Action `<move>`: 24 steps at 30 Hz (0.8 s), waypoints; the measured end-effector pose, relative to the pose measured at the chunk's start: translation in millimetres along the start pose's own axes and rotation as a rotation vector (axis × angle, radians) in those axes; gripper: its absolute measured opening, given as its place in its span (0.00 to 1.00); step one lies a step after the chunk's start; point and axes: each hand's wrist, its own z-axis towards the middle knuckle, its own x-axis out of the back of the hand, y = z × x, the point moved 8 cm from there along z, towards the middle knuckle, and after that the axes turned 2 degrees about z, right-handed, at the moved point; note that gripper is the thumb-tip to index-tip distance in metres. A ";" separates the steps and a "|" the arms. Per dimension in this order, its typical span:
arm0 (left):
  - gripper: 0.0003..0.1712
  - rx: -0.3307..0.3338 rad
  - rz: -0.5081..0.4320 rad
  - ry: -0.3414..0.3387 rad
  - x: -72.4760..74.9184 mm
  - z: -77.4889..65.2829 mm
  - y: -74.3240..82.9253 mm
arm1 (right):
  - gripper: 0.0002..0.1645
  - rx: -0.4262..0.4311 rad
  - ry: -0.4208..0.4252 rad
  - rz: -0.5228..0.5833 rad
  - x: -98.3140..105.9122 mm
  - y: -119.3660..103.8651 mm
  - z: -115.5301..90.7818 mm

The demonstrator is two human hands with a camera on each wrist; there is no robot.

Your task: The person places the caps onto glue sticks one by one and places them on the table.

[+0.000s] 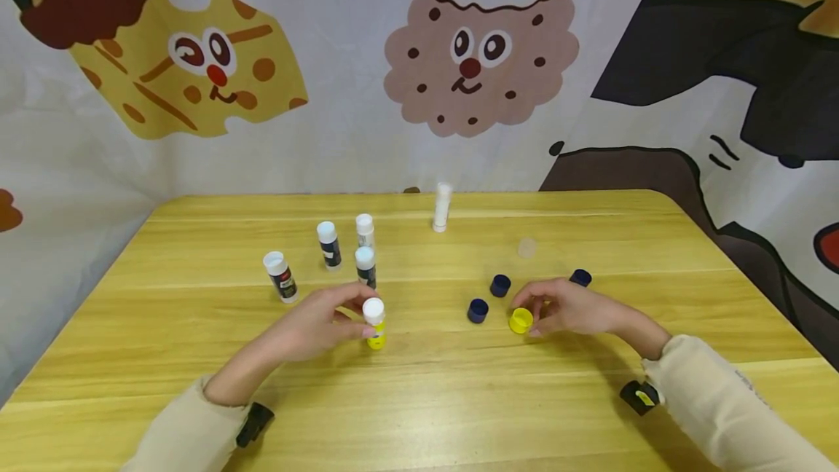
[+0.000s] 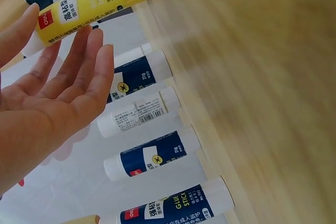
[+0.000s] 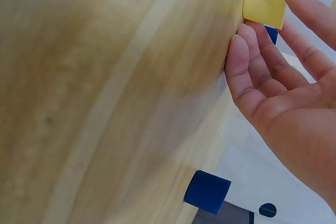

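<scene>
My left hand [image 1: 321, 323] pinches a yellow glue stick [image 1: 376, 336] near its white, capless top, between thumb and fingers. It stands upright on the table; the left wrist view shows the yellow label [image 2: 94, 6] with a small red mark. On the other side my right hand [image 1: 564, 306] has thumb and fingers around a yellow cap [image 1: 521, 320], which sits on the tabletop with its hollow side up. The right wrist view shows the thumb at the edge of this cap [image 3: 264, 4], with part of the forefinger hidden behind it.
Several uncapped glue sticks stand at left, including a dark blue one [image 1: 283, 280]. A white stick [image 1: 442, 208] stands far back. Dark blue caps [image 1: 478, 311] lie around the right hand, and a pale translucent cap [image 1: 526, 248] lies behind. A patterned cloth [image 1: 341, 137] hangs beyond the table.
</scene>
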 end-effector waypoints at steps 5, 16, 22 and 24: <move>0.17 0.000 0.008 0.001 -0.7 0.5 -0.5 | 0.19 -0.006 0.007 -0.002 -0.1 -0.4 -0.2; 0.16 -0.009 0.062 0.022 0.1 0.9 2.1 | 0.16 -0.037 0.024 -0.030 1.3 3.5 -1.5; 0.16 -0.016 0.085 0.052 4.5 -0.5 4.2 | 0.15 -0.059 0.034 -0.049 2.3 4.1 -2.2; 0.16 -0.010 0.095 0.062 6.5 -1.0 4.5 | 0.15 -0.068 0.039 -0.047 3.0 3.4 -2.2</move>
